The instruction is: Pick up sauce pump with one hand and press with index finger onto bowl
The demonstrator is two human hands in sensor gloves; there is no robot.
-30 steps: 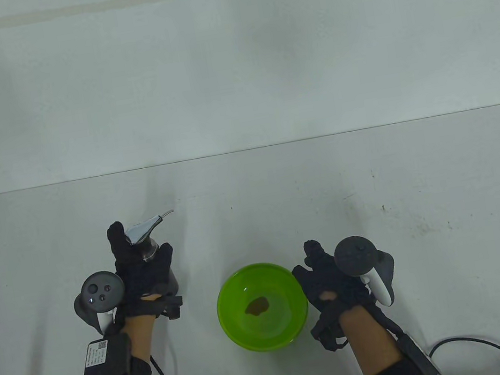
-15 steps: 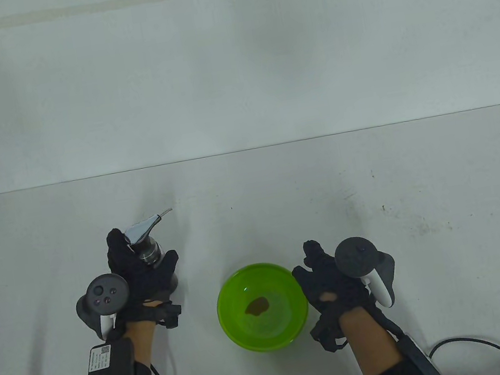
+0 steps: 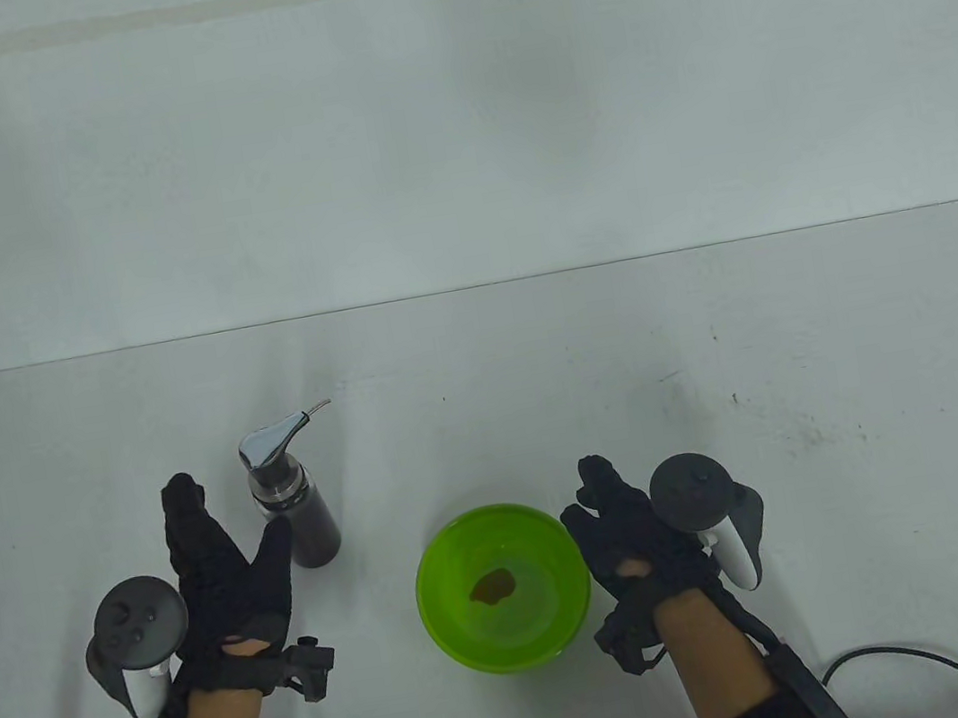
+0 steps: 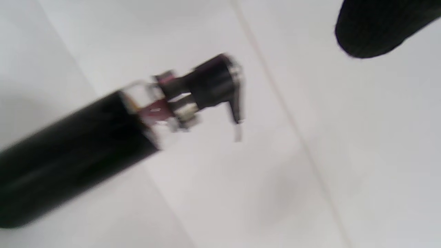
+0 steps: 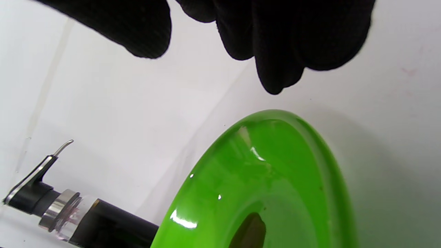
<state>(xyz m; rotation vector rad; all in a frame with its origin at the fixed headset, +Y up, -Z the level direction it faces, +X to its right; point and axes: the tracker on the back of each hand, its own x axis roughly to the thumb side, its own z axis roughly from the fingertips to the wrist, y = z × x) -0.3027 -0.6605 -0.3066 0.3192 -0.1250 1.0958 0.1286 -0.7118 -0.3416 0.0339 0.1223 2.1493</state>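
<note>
The sauce pump bottle [image 3: 290, 498], dark with a chrome pump head, stands upright on the white table, left of the green bowl [image 3: 439, 565]. It also shows in the left wrist view [image 4: 86, 144] and the right wrist view [image 5: 69, 213]. The bowl holds a small brown blob of sauce [image 3: 493, 588]; its rim fills the right wrist view [image 5: 310, 144]. My left hand [image 3: 221, 563] is open and empty, just left of the bottle, its thumb close to the bottle's base. My right hand [image 3: 617, 510] rests on the table right of the bowl, fingers loosely curled, holding nothing.
The white table [image 3: 715, 358] has a few small dark specks on its right half. A black cable [image 3: 899, 656] runs from my right wrist toward the bottom right corner. A plain white wall stands behind the table's far edge.
My left hand let go of the sauce pump bottle and pulled back toward the bottom left. The bottle now stands free on the table. My right hand has barely moved.
</note>
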